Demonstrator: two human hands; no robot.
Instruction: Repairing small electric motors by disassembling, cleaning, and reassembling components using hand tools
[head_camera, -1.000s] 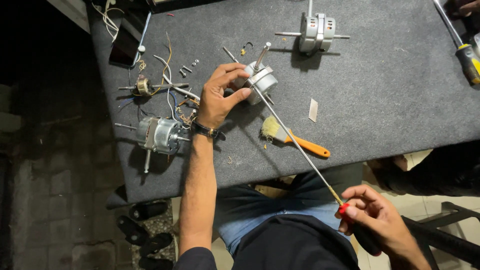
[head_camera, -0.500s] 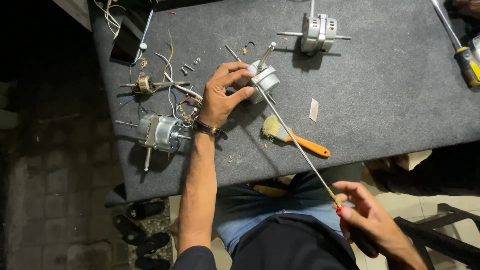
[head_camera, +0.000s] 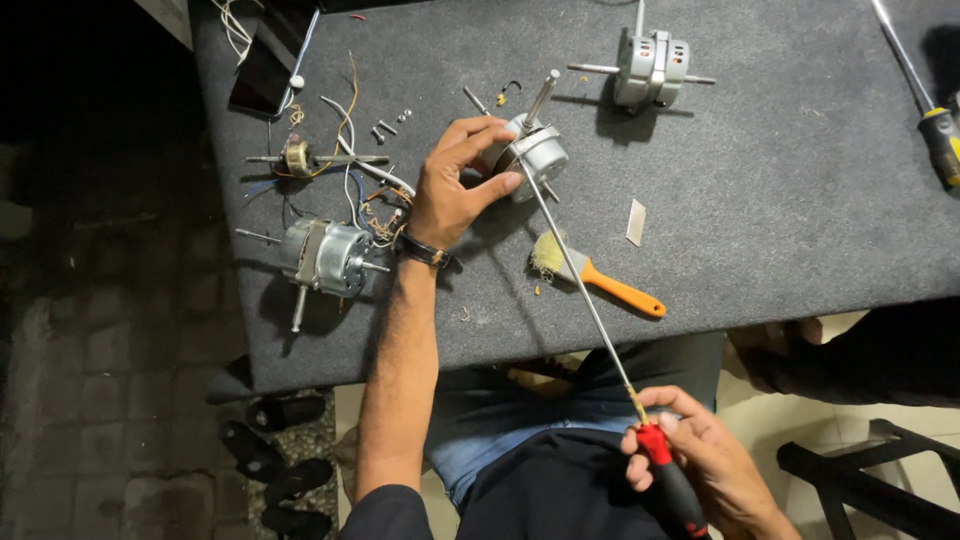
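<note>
The left hand (head_camera: 455, 190) sits a little left of the middle of the frame, its fingers and thumb curled around a small silver motor (head_camera: 532, 150) and pressing it from the side. The motor rests on the grey felt-covered table (head_camera: 800, 200), just above centre, with its shaft pointing up and to the right. A dark watch band circles that wrist.

Low in the frame, right of centre, the right hand (head_camera: 690, 460) is wrapped tight around the red and black handle of a long screwdriver (head_camera: 585, 300). The thin steel shank runs up and to the left across the table edge, and its tip meets the side of the motor just by the left thumb.

Right beside the shank, below the motor, lies a small brush (head_camera: 590, 275) with pale bristles and an orange handle. A slip of pale card (head_camera: 636, 222) lies a little to the right of it.

Left of the holding hand, a second motor (head_camera: 325, 257) lies on its side, with a tangle of coloured wires (head_camera: 350, 150) and a few loose screws above it. A third motor (head_camera: 652, 67) stands near the top edge, right of centre. In the upper left corner lies a dark phone (head_camera: 262, 72). At the far right edge lies another screwdriver (head_camera: 925, 100) with a yellow and black handle.
</note>
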